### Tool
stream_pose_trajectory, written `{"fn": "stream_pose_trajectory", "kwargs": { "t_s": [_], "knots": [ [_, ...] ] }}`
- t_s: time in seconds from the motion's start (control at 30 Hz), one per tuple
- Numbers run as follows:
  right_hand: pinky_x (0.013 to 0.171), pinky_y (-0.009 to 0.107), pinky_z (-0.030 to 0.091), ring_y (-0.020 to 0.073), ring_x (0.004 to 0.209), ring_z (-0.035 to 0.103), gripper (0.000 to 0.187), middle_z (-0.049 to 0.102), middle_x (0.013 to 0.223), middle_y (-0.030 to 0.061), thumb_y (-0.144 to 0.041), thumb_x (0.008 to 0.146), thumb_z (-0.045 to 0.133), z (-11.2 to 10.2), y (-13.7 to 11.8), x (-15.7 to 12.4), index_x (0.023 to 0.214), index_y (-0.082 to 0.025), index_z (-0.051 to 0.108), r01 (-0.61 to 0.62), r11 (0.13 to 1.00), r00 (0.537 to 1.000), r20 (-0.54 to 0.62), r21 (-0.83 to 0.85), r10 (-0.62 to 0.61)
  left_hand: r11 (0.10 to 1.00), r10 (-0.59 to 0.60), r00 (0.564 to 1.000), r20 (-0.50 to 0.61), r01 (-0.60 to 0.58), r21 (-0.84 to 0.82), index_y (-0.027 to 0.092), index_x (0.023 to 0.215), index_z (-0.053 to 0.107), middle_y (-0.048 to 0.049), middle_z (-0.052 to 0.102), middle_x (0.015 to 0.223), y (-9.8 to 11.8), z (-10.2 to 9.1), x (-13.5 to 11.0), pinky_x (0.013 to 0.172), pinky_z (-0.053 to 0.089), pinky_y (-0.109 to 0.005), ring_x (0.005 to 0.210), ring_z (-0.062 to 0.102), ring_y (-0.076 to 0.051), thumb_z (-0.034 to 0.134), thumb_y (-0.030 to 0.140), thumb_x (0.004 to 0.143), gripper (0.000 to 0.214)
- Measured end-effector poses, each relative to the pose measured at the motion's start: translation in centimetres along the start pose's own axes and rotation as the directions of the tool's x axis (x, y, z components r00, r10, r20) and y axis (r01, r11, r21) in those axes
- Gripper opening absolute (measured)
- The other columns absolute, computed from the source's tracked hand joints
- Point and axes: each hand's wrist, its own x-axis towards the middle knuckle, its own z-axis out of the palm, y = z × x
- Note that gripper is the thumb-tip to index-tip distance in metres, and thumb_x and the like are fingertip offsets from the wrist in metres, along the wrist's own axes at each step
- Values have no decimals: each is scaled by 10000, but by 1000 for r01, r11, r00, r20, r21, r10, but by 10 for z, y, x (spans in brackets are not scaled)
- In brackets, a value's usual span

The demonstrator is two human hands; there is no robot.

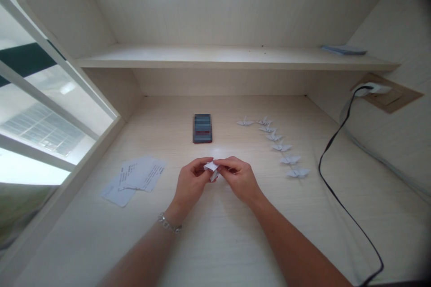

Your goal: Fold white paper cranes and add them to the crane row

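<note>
**A:** Report the status of both hands.

**B:** The left hand (191, 184) and right hand (240, 179) meet at mid-surface. Both pinch 1 small folded white paper (212, 168) between thumb and fingertips. Whether it touches the surface (215, 242) cannot be determined.

**A:** Items to the right?

**B:** 7 paper cranes (281, 147) lie in 1 curved row, well apart from the hands. A black cable (332, 190) runs from a wall plug (370, 89) across the surface.

**A:** Items to the left and beyond?

**B:** Several overlapping paper slips (134, 179) lie near the left hand. A phone (202, 128) lies flat beyond the hands. A bracelet (169, 223) sits on the left wrist.
</note>
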Motion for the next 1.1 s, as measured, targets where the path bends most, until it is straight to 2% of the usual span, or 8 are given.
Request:
{"fn": "stream_pose_trajectory", "kwargs": {
  "t_s": [0.23, 0.47, 0.63, 0.77, 0.87, 1.0, 1.1],
  "knots": [
    [621, 249, 475, 152, 745, 607, 204, 654, 846, 44, -181, 772, 566, 1, -1, -1, 918, -227, 701, 14, 1000, 1000, -17, 28, -14, 998, -10, 1000, 3, 10, -64, 123, 981, 632, -15, 657, 675, 1, 0, 0, 599, 521, -245, 605, 608, -123, 669, 153, 622, 362],
    [628, 280, 502, 172, 715, 625, 235, 676, 816, 58, -217, 731, 600, 4, 3, 1, 956, -173, 656, -136, 981, 988, -55, 139, 145, 967, -103, 994, 39, 110, -230, 128, 1012, 613, -61, 673, 820, 2, 1, -1, 640, 531, -277, 683, 623, -142, 709, 184, 631, 396],
    [614, 273, 498, 174, 719, 627, 239, 668, 803, 60, -227, 725, 604, 5, 5, 2, 955, -167, 634, -162, 970, 982, -68, 180, 176, 938, -128, 990, 66, 142, -315, 133, 1017, 598, -48, 654, 808, 2, 2, -3, 694, 539, -320, 730, 615, -145, 728, 165, 622, 417],
    [599, 264, 487, 170, 717, 617, 247, 657, 803, 58, -246, 715, 610, 7, 4, 2, 947, -161, 620, -173, 975, 976, -110, 136, 189, 952, -116, 992, 42, 123, -282, 127, 1025, 595, -57, 651, 823, -1, 2, -1, 687, 544, -319, 726, 615, -146, 741, 176, 605, 448],
    [583, 259, 473, 160, 675, 602, 199, 652, 776, 47, -276, 681, 640, 8, 5, 2, 840, -158, 616, -204, 974, 971, -110, 97, 214, 971, -87, 996, 22, 89, -223, 125, 1036, 593, -62, 648, 836, -4, 1, 0, 674, 550, -321, 711, 616, -147, 743, 192, 602, 464],
    [549, 252, 446, 145, 597, 578, 160, 640, 671, 26, -315, 686, 627, 8, 10, 4, 709, -157, 611, -274, 955, 960, -19, 111, 278, 978, -70, 998, 7, 70, -195, 134, 1036, 599, -71, 639, 907, -4, 1, 1, 664, 556, -323, 736, 615, -155, 736, 185, 598, 462],
    [563, 250, 447, 141, 598, 579, 137, 638, 647, 20, -294, 688, 617, 8, 13, 4, 678, -157, 609, -301, 940, 953, 33, 158, 300, 978, -80, 997, 2, 79, -195, 140, 1026, 607, -77, 636, 942, -3, 2, 0, 664, 555, -319, 760, 616, -164, 727, 173, 599, 444]
  ]
}}
